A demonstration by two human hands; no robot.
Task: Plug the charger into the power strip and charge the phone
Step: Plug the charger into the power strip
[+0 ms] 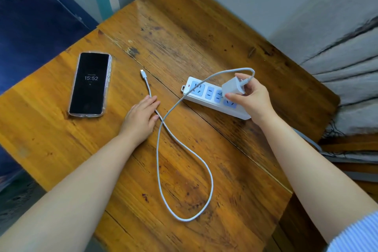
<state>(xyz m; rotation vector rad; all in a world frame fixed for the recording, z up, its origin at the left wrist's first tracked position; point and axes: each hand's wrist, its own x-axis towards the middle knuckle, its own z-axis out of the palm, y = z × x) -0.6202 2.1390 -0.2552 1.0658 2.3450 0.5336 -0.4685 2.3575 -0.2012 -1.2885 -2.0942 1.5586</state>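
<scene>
A white power strip [206,98] with blue sockets lies on the wooden table [184,26]. My right hand [252,98] holds the white charger block [233,87] just above the strip's right-hand sockets. The charger's white cable [163,129] loops across the table toward me and ends in a free plug [143,73] between phone and strip. My left hand [141,116] rests flat on the table, fingers lying on the cable. A black phone [91,84] in a clear case lies face up at the left, its screen showing 15:52.
A grey wall runs behind the table. Grey folded fabric [351,67] lies at the right, beside the table's edge. Dark blue fabric [30,37] is on the left. The strip's own grey cord [311,141] drops off the right edge.
</scene>
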